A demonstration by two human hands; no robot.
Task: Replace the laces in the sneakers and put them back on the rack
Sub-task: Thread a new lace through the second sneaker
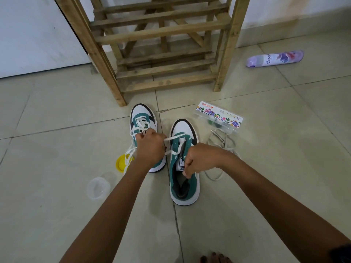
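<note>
Gripping a white lace (171, 138), left hand (151, 147) curled its fingers beside the laced sneaker (141, 122), right hand (199, 160) pinched lace over the second sneaker (183, 186), floor, wooden rack (161, 54) beyond.

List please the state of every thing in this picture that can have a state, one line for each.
Left sneaker: on floor, laced.
Right sneaker: on floor, partly laced.
White lace: threaded through right sneaker, gripped at both ends.
Left hand: grips the lace.
Right hand: grips the lace.
Old lace: loose on floor.
Rack: upright, no shoes on it.
Spray can: lying on its side.
</note>
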